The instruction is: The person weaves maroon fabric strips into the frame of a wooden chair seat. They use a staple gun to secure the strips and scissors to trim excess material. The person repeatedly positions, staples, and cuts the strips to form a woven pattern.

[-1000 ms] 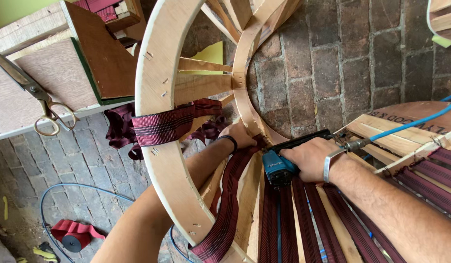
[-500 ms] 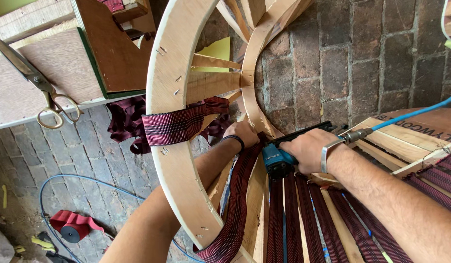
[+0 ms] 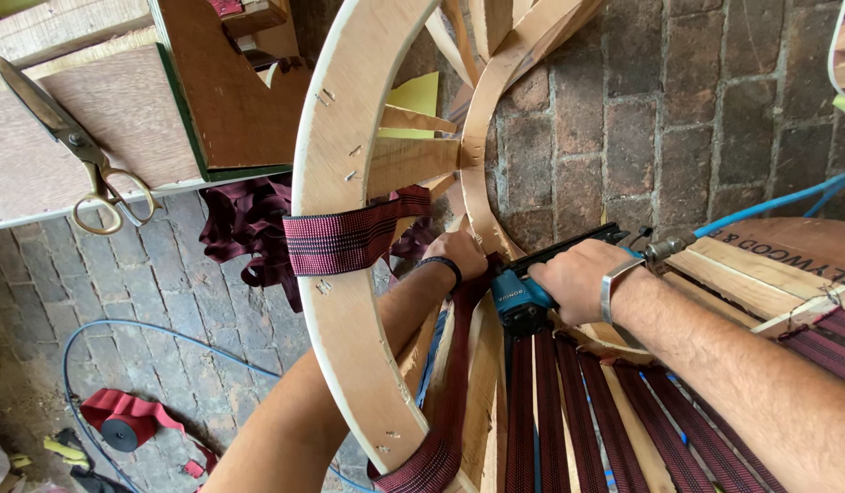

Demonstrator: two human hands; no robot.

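Observation:
My right hand (image 3: 579,278) grips a blue and black pneumatic stapler (image 3: 525,294), its nose pressed down onto maroon webbing straps (image 3: 568,411) that run across a curved wooden chair frame (image 3: 349,301). A blue air hose (image 3: 769,205) leads off to the right from the tool. My left hand (image 3: 454,254), with a dark band at the wrist, reaches through the frame and holds a webbing strap against the inner rail right beside the stapler. One strap (image 3: 345,239) wraps over the frame's outer arc.
Large scissors (image 3: 80,155) lie on a plywood board (image 3: 94,128) at upper left. A roll of red webbing (image 3: 121,424) and a blue hose loop (image 3: 140,338) lie on the brick floor. Loose maroon webbing (image 3: 249,228) hangs below the board.
The view has shifted slightly, so frame and hands sit a little further right. Both hands keep their hold on strap and stapler.

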